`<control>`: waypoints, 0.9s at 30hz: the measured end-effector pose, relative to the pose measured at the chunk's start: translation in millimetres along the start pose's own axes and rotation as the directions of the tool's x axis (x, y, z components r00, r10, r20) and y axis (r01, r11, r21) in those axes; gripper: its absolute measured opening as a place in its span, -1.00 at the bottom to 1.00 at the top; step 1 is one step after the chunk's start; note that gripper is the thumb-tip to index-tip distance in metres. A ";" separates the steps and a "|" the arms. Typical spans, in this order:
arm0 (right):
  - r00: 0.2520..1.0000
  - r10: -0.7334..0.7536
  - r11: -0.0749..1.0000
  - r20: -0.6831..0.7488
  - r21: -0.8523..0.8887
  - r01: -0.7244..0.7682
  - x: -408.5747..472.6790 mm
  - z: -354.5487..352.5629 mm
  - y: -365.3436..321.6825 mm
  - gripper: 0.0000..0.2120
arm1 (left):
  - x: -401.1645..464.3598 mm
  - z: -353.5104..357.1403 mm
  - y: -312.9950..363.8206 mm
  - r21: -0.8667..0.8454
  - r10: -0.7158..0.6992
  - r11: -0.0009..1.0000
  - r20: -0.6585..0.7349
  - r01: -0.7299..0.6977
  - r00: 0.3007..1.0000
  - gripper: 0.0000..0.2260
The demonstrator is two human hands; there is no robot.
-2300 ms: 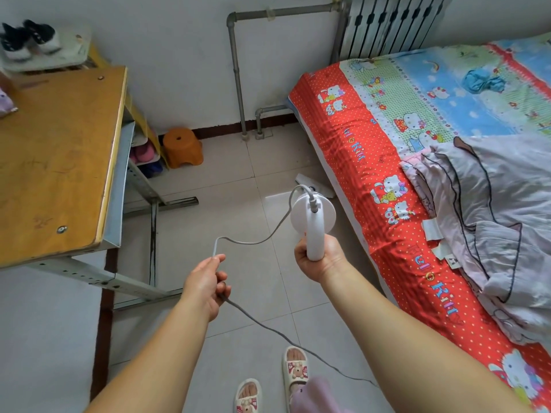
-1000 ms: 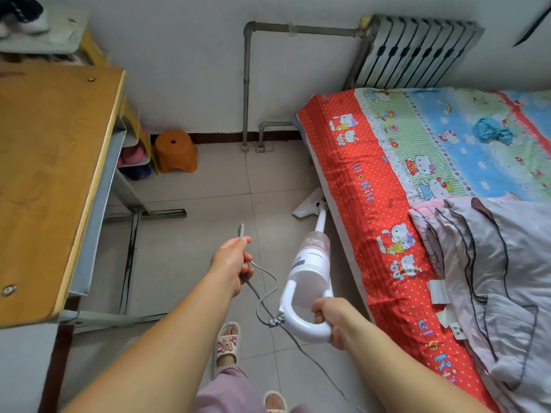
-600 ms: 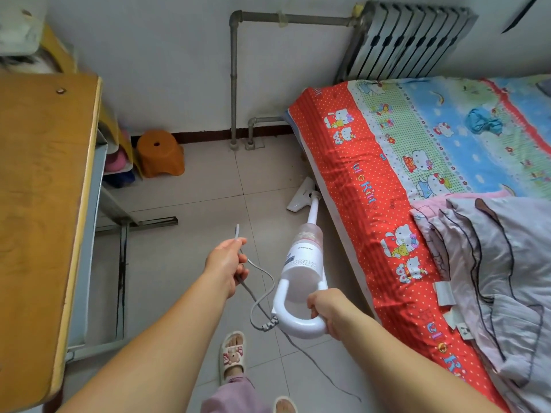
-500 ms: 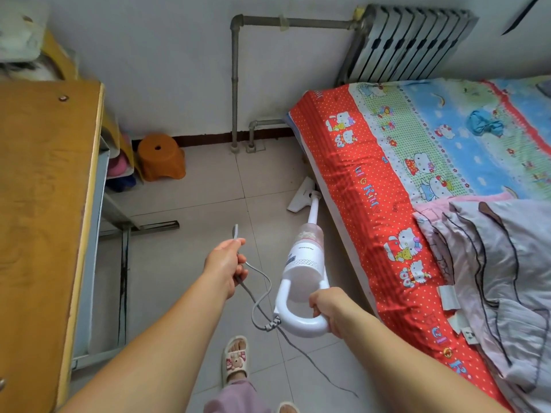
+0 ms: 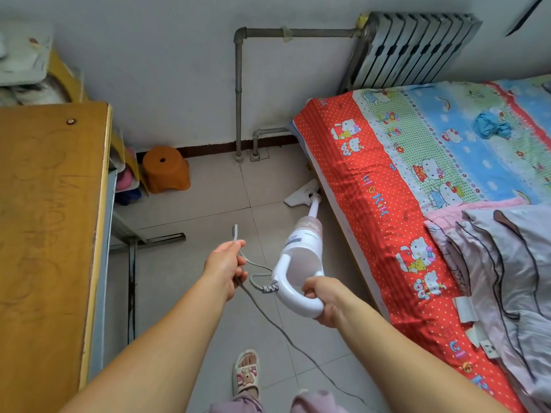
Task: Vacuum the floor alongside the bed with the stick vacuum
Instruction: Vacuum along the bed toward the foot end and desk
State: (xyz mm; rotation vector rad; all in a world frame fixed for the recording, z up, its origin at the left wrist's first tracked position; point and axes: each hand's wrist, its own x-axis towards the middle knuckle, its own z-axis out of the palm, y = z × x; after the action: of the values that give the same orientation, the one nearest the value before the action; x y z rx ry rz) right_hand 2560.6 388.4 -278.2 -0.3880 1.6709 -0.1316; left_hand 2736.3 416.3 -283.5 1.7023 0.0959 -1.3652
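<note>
At centre frame, a person's right hand [image 5: 323, 299] curls tight round the loop handle of a white stick vacuum [image 5: 301, 257], its floor head [image 5: 301, 195] on the tiled floor [image 5: 208, 272] touching the bed [image 5: 372, 186] edge. The left hand [image 5: 225, 266] pinches a loop of grey cord [image 5: 253, 275]. The red sheet reads "Kitty"; the vacuum's label is too small to read. Since half a second ago, the view has shifted slightly and both grips are unchanged.

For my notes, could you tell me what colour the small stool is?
Orange stool, head view.
</note>
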 end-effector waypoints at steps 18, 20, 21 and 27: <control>0.903 -0.108 0.676 0.415 0.697 -0.240 1.8 5.6 -72.6 -0.68 | 7.2 31.3 20.0 -0.071 0.008 0.997 -0.100 -0.015 0.995 -0.85; 0.891 -0.140 0.655 0.433 0.715 -0.244 1.6 4.7 -85.8 -0.65 | 9.8 37.7 22.8 -0.083 0.010 0.996 -0.116 -0.020 0.993 -0.84; 0.885 -0.156 0.642 0.440 0.725 -0.248 1.2 5.5 -90.6 -0.65 | 10.0 40.0 23.9 -0.086 0.011 0.996 -0.122 -0.021 0.993 -0.84; 0.862 -0.209 0.569 0.463 0.774 -0.278 12.6 -0.5 -117.5 -0.64 | 7.0 62.0 25.7 -0.102 0.004 0.995 -0.125 -0.017 0.992 -0.84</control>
State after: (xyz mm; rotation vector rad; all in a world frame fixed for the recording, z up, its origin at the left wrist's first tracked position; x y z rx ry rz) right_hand 2579.7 274.4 -253.7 0.3351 0.9099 -0.7069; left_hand 2708.2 356.1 -271.4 1.6980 0.2244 -1.2242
